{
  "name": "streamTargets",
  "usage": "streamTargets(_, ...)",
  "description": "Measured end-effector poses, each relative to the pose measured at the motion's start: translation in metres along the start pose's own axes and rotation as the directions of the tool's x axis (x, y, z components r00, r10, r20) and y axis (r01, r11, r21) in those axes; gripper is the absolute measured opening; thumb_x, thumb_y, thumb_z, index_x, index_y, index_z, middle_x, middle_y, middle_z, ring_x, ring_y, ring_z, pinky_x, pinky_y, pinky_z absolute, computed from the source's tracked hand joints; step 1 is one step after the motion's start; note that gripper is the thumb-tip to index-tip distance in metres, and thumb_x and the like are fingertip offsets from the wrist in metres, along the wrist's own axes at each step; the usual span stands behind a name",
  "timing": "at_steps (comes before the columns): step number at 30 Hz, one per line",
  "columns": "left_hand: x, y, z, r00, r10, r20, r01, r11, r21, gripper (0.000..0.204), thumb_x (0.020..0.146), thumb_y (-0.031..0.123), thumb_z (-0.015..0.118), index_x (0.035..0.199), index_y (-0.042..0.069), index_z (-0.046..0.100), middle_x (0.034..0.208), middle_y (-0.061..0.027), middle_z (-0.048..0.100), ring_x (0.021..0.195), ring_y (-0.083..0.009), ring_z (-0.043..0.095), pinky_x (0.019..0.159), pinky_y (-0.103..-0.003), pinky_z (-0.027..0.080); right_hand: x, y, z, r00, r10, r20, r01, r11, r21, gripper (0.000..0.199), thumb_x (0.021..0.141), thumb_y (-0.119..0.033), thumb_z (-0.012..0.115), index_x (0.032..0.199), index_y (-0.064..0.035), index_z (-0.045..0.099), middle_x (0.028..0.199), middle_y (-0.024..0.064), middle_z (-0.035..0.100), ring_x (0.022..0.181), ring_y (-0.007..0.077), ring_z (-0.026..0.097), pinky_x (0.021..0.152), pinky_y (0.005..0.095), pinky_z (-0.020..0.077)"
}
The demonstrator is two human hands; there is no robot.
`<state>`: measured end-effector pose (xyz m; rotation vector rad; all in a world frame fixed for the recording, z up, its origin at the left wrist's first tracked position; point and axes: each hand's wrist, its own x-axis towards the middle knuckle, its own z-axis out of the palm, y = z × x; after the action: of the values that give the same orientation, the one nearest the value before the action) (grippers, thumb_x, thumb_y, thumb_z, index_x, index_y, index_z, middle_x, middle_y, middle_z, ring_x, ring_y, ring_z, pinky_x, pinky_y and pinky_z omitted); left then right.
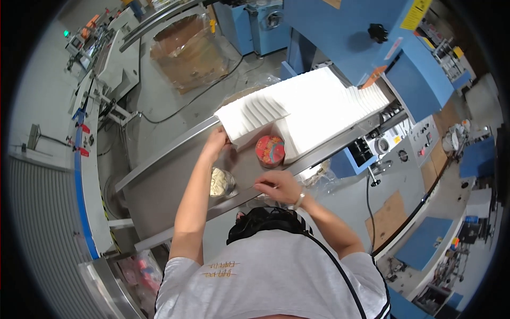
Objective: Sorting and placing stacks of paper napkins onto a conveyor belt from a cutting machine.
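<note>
A long row of white folded sheets (308,106), like paper or cloth, runs along a grey metal trough (159,199) in front of me. My left hand (216,142) is at the near left corner of this row, fingers curled, their tips partly hidden. Close to the trough's near rail, my right hand (280,187) has its fingers bent together; anything small in them is hidden. Between my hands stands a round red patterned tin (270,150), against the white sheets. Beside my left forearm sits a clear-sided round container (221,182) with a pale gold top.
A large blue machine (340,32) rises over the trough's far right end. Beyond the trough stands a cardboard box (188,58) lined with clear plastic. A black cable (175,114) lies across the floor. A control panel (422,141) is at the right.
</note>
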<state>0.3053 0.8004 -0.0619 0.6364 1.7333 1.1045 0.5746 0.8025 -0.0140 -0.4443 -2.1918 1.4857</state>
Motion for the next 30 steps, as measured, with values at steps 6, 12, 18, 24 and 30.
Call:
streamTargets(6, 0.003, 0.010, 0.013, 0.963, -0.196, -0.187, 0.073, 0.853, -0.517, 0.052, 0.092, 0.055, 0.045, 0.117, 0.010, 0.055, 0.101, -0.0017, 0.063, 0.081, -0.0123, 0.059, 0.063, -0.028, 0.044, 0.010, -0.004, -0.071, 0.982, -0.049, -0.185, 0.015, 0.984, -0.178, 0.010, 0.083, -0.010, 0.068, 0.088, -0.0018, 0.067, 0.072, 0.0073, 0.064, 0.057, 0.0139, 0.059, 0.054, 0.0249, 0.0465)
streamTargets(12, 0.002, 0.013, 0.029, 0.978, 0.056, -0.202, -0.143, 0.884, -0.445, 0.066, 0.091, 0.050, 0.052, 0.138, 0.005, 0.038, 0.134, -0.0093, 0.048, 0.124, -0.0220, 0.046, 0.102, -0.036, 0.035, 0.036, 0.000, -0.126, 0.912, -0.032, -0.410, -0.132, 0.921, -0.366, 0.012, 0.084, -0.013, 0.065, 0.088, -0.0017, 0.067, 0.071, 0.0092, 0.062, 0.057, 0.0142, 0.056, 0.057, 0.0260, 0.0468)
streamTargets(18, -0.008, 0.025, 0.037, 0.980, 0.136, -0.146, -0.181, 0.911, -0.371, 0.068, 0.092, 0.041, 0.053, 0.144, 0.006, 0.025, 0.142, -0.0088, 0.038, 0.130, -0.0213, 0.036, 0.107, -0.033, 0.027, 0.077, 0.049, -0.202, 0.847, -0.228, -0.481, -0.205, 0.693, -0.691, 0.015, 0.086, -0.008, 0.055, 0.097, -0.0004, 0.062, 0.091, 0.0192, 0.064, 0.084, 0.0362, 0.060, 0.075, 0.0409, 0.0479)
streamTargets(24, -0.010, 0.011, 0.036, 0.954, 0.158, -0.253, -0.244, 0.903, -0.353, 0.065, 0.091, 0.045, 0.054, 0.140, 0.007, 0.034, 0.136, -0.0075, 0.045, 0.125, -0.0187, 0.040, 0.104, -0.033, 0.029, 0.139, 0.092, -0.232, 0.827, -0.284, -0.485, -0.341, 0.432, -0.835, 0.016, 0.084, -0.006, 0.049, 0.099, -0.0044, 0.056, 0.098, 0.0163, 0.059, 0.093, 0.0356, 0.057, 0.082, 0.0441, 0.0465)
streamTargets(30, -0.015, 0.017, 0.039, 0.939, 0.162, -0.304, -0.254, 0.922, -0.293, 0.061, 0.090, 0.045, 0.056, 0.134, 0.005, 0.043, 0.126, -0.0078, 0.053, 0.114, -0.0174, 0.047, 0.099, -0.030, 0.034, 0.164, 0.105, -0.236, 0.800, -0.057, -0.598, -0.567, 0.254, -0.783, 0.017, 0.091, -0.021, 0.050, 0.093, -0.0064, 0.059, 0.097, 0.0146, 0.064, 0.085, 0.0364, 0.064, 0.073, 0.0449, 0.0517)
